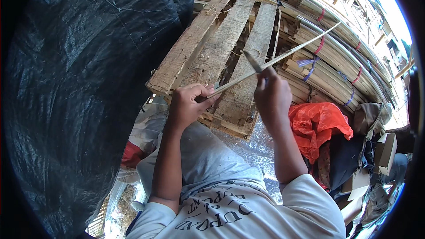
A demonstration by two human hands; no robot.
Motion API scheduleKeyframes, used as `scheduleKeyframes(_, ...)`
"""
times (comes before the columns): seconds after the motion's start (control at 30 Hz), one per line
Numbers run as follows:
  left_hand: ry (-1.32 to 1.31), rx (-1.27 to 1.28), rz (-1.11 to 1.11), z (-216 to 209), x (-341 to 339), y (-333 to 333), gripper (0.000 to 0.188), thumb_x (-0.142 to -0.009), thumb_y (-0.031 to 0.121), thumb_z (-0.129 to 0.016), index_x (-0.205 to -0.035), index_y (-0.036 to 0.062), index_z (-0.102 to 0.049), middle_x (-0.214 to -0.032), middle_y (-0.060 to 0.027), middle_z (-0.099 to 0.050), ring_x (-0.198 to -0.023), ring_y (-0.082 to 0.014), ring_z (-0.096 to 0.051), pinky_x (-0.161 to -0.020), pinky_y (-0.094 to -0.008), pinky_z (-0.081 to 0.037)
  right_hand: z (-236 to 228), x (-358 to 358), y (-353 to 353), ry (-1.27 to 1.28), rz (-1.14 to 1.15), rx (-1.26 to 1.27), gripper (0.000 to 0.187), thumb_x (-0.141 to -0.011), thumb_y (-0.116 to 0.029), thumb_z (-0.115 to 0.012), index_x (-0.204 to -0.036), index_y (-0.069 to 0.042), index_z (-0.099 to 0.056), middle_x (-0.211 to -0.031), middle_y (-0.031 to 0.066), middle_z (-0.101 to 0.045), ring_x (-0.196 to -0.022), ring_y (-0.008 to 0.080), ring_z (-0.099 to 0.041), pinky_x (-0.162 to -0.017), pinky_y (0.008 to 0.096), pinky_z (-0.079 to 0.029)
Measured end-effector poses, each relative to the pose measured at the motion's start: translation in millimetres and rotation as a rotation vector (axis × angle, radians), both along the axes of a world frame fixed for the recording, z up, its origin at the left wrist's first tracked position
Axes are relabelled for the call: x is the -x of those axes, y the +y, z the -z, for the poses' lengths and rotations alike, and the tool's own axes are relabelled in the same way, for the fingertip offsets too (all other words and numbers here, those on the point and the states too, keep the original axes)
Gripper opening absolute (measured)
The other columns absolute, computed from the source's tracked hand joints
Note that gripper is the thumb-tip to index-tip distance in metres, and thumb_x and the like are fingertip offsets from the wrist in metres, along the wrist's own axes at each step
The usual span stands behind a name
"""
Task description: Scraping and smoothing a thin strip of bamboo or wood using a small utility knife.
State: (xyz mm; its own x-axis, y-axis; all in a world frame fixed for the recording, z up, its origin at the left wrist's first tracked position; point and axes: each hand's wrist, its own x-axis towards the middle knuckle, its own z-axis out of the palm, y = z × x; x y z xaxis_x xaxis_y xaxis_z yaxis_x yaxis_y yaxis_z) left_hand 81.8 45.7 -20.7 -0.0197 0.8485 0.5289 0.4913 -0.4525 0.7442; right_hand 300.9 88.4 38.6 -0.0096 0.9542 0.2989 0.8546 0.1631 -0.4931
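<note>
My left hand [191, 105] pinches the near end of a long, thin wooden strip [294, 49] between thumb and fingers. The strip slants up to the right, its far end reaching past the pallet's edge. My right hand [272, 94] is closed around the handle of a knife [253, 62]. The blade points up and left and lies against or across the strip; exact contact cannot be made out. Below both hands a slatted wooden pallet [214, 48] serves as a rough surface, with a few curled shavings [221, 9] on it.
A dark plastic tarp [84, 84] hangs along the left. Bundles of wooden strips [341, 44] tied with red and purple bands are stacked behind and right. An orange-red plastic bag [316, 124] lies by my right arm, near a cardboard box [387, 154].
</note>
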Motion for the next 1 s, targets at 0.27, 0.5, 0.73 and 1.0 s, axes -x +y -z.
scheduleKeyframes(0.27, 0.017, 0.019, -0.017, -1, 0, 1, 0.016, -0.082, 0.002, -0.087, -0.083, -0.0046, -0.072, -0.089, -0.0151, -0.078, -0.097, -0.0219, -0.079, -0.075, -0.0302, -0.06, 3, 11, -12, -0.002, -0.07, 0.03, 0.008, -0.098, -0.016, -0.064, -0.1, -0.01, -0.068, -0.081, 0.0213, -0.072, -0.077, 0.042, -0.072, -0.071, 0.0536, -0.054)
scheduleKeyframes(0.5, -0.013, 0.009, -0.01, 4, 3, 0, 0.019, -0.082, 0.009, -0.087, -0.087, -0.0044, -0.074, -0.094, -0.0166, -0.078, -0.089, -0.0266, -0.078, -0.078, -0.0354, -0.06, 0, 17, -15, 0.003, -0.024, 0.005, 0.009, -0.099, -0.016, -0.063, -0.101, -0.008, -0.064, -0.078, 0.0212, -0.071, -0.073, 0.0434, -0.07, -0.068, 0.0556, -0.053)
scheduleKeyframes(0.73, 0.01, 0.017, -0.011, 4, 3, 0, 0.022, -0.084, 0.014, -0.086, -0.089, -0.0039, -0.075, -0.095, -0.0165, -0.078, -0.089, -0.0253, -0.078, -0.076, -0.0347, -0.059, -5, 17, -16, 0.021, -0.049, 0.048, 0.014, -0.098, -0.019, -0.065, -0.103, -0.006, -0.065, -0.075, 0.024, -0.068, -0.073, 0.0437, -0.07, -0.067, 0.0543, -0.053)
scheduleKeyframes(1.0, -0.083, 0.208, -0.042, -17, 21, -20, 0.018, -0.088, 0.013, -0.084, -0.089, -0.0025, -0.074, -0.094, -0.0128, -0.078, -0.085, -0.0191, -0.076, -0.081, -0.0309, -0.058, -13, 11, -23, 0.394, -0.361, 0.105, 0.025, -0.099, -0.008, -0.063, -0.124, -0.002, -0.066, -0.075, 0.0239, -0.069, -0.064, 0.0386, -0.068, -0.061, 0.0425, -0.054)
